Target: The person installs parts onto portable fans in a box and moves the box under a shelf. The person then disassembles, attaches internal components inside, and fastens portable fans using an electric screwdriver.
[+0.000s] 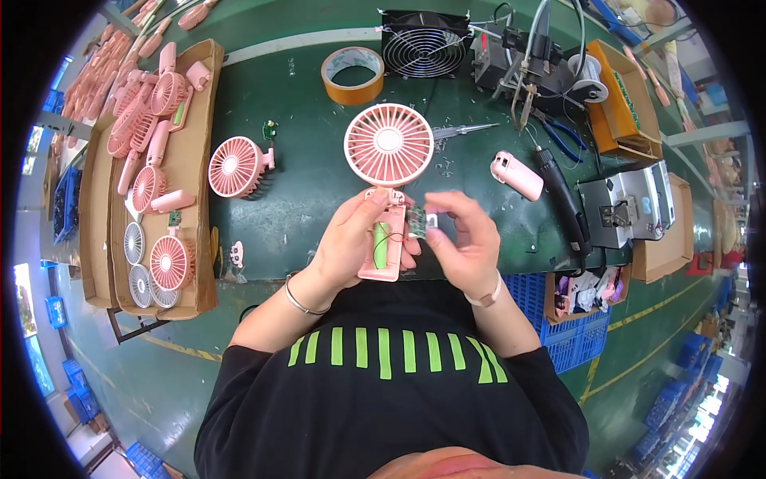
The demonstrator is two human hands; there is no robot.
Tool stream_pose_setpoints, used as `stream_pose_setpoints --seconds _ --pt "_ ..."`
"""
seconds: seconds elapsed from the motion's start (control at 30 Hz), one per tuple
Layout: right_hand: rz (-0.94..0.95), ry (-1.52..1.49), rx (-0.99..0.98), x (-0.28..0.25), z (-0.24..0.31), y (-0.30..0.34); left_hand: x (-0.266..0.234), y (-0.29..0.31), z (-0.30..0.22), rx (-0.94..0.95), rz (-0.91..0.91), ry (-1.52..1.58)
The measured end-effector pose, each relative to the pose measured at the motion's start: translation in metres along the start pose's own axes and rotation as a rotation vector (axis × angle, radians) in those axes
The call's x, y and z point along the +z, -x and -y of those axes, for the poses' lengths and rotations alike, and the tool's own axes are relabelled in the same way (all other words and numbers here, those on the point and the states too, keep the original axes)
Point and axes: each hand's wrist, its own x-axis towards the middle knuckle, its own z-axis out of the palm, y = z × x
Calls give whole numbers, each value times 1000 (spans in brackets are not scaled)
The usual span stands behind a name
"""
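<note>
Head view, centre of frame: left hand [351, 247] wrapped around the open pink plastic handle of a round-grilled pink handheld fan [388, 156], thumb and fingers clamped on its sides, green cylindrical battery [382, 243] exposed inside. Just to the right, right hand [467, 243] pinching a small green circuit board [416, 222] between thumb and fingertips, touching the handle's edge. Upper centre: roll of tan tape [353, 75], black square cooling fan [424, 44]. Left side: cardboard tray [199, 172] of pink fan parts. Right of centre: separate pink handle cover [516, 176] on the green table [311, 184].

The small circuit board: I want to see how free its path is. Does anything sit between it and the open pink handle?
Nothing visible does. The right hand pinches the small circuit board right beside the open pink handle, which the left hand holds; only thin wires lie between.
</note>
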Motion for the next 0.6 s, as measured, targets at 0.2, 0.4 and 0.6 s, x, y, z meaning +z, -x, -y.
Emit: stream_pose_setpoints --seconds 0.2,0.4,0.6 --pt "-11 381 -360 -5 11 -22 2 -4 2 -44 162 45" --pt "131 464 -521 2 9 -20 1 -6 -4 8 87 301" --pt "197 377 -178 5 8 -17 -7 1 6 5 30 329"
